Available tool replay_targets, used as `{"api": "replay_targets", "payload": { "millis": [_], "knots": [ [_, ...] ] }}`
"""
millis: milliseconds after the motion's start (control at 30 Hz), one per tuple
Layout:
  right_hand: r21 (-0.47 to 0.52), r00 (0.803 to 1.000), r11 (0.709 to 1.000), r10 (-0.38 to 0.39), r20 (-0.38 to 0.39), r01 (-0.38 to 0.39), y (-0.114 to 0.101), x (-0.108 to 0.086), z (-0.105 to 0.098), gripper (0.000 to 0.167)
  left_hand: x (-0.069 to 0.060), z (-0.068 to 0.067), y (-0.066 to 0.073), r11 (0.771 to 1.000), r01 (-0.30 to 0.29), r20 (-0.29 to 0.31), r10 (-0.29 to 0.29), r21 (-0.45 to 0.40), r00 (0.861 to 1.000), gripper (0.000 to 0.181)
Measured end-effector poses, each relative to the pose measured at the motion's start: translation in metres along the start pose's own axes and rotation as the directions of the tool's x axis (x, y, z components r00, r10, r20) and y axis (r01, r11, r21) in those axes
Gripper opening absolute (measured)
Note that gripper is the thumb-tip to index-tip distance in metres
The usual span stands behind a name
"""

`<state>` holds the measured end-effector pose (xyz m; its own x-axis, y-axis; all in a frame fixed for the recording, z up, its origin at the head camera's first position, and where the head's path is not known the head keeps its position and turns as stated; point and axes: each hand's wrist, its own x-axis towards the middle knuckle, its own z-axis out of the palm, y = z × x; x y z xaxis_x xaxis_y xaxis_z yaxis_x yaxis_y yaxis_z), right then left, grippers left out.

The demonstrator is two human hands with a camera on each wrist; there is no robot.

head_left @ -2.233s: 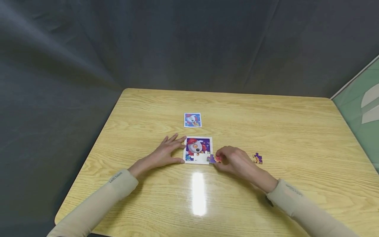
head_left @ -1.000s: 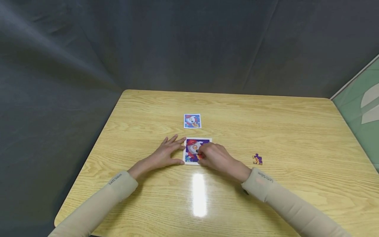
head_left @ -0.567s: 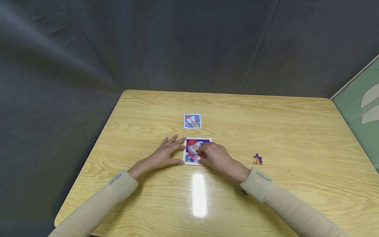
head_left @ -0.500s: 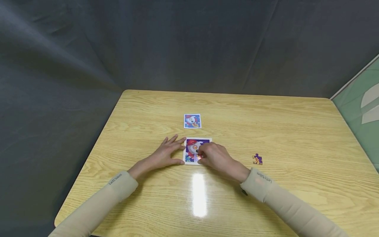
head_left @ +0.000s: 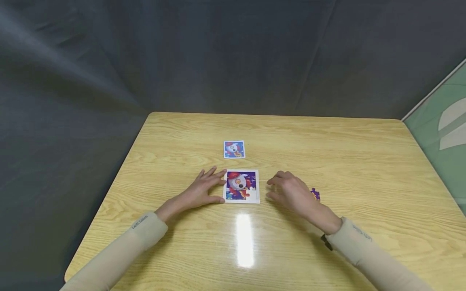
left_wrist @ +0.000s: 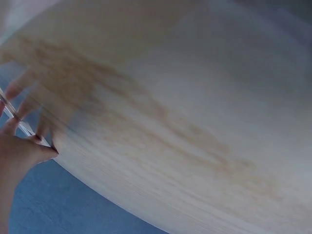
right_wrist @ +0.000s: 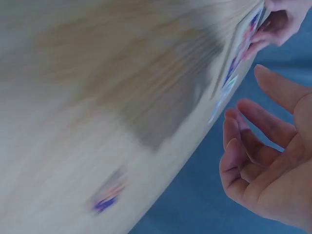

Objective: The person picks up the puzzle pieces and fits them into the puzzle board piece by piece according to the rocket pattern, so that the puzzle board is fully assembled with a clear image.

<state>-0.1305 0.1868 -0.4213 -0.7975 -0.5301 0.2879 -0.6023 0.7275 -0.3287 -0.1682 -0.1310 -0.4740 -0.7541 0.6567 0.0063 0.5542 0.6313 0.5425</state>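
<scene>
A square jigsaw puzzle board [head_left: 253,197] with a white border lies on the table in the head view. Most of its rocket picture is covered by pieces, and a bare white patch shows at its lower right corner. My left hand [head_left: 198,192] rests along the board's left edge, fingers spread and thumb at the lower left corner. To the right of the board, my right hand [head_left: 294,195] is over the table with loosely bent fingers and nothing in them. A purple and orange puzzle piece [head_left: 316,195] lies just beyond that hand, partly hidden by it; the right wrist view shows this puzzle piece [right_wrist: 106,199] blurred.
A small card [head_left: 234,149] with the same rocket picture lies behind the board. The wooden table [head_left: 346,161] has a dark curtain [head_left: 233,56] behind and left of it. A green panel [head_left: 447,153] stands at the right.
My right hand carried a piece onto the board's lower row, pressed there, let go and moved back right. That piece now sits at the bottom middle. My left hand has stayed at the board's edge.
</scene>
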Motion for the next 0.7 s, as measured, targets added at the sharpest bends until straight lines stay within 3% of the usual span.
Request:
{"api": "replay_targets", "payload": {
  "millis": [200,467,700],
  "knots": [
    [0.039,0.996,0.996,0.086,0.007,-0.086,0.032,-0.039,-0.019,0.032,0.0,0.0,0.001,1.0,0.01,0.014,-0.01,0.002,1.0,0.06],
    [0.051,0.985,0.984,0.167,0.053,-0.17,0.07,-0.078,-0.031,0.051,0.0,-0.002,0.001,1.0,0.013,0.016,-0.013,0.007,1.0,0.061],
    [0.076,0.991,0.988,0.131,0.013,-0.132,0.082,-0.087,-0.03,0.05,0.0,-0.001,0.0,1.0,0.019,0.018,-0.019,-0.01,1.0,0.059]
  ]
}}
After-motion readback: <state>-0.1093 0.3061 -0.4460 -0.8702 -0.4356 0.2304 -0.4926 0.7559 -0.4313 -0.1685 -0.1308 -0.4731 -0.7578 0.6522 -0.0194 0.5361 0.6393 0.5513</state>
